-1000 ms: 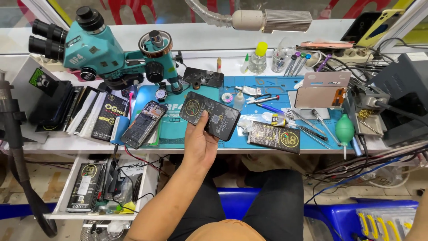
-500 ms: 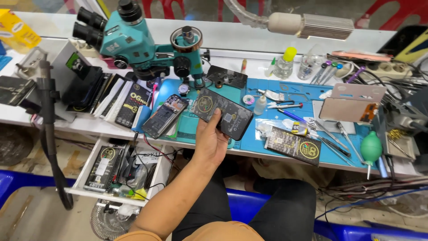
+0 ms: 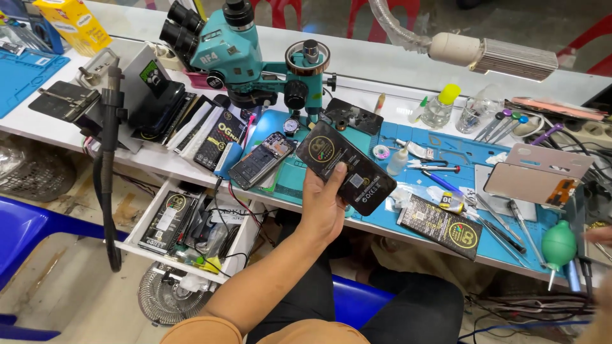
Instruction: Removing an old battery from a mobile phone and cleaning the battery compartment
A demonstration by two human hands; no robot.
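Note:
My left hand (image 3: 324, 207) reaches up from the bottom of the head view. It grips a flat black package with a round gold emblem (image 3: 345, 167), thumb on its top face, held just above the front of the blue work mat (image 3: 446, 148). Left of the package an opened phone (image 3: 261, 159) lies on the mat. A second black package with a gold emblem (image 3: 440, 226) lies to the right near the bench edge. Only fingertips of my right hand (image 3: 600, 234) show at the right edge, close to a green air blower (image 3: 559, 245).
A teal microscope (image 3: 236, 48) stands at the back, a lamp head (image 3: 494, 56) hangs at upper right. Tweezers, screwdrivers and small bottles (image 3: 440, 108) litter the mat beside a silver phone back (image 3: 535, 175). An open drawer (image 3: 182, 223) of parts sits lower left, by a blue chair (image 3: 25, 236).
The view has swung left and closer to the bench. My left hand keeps hold of the black package over the mat, nearly in the same place.

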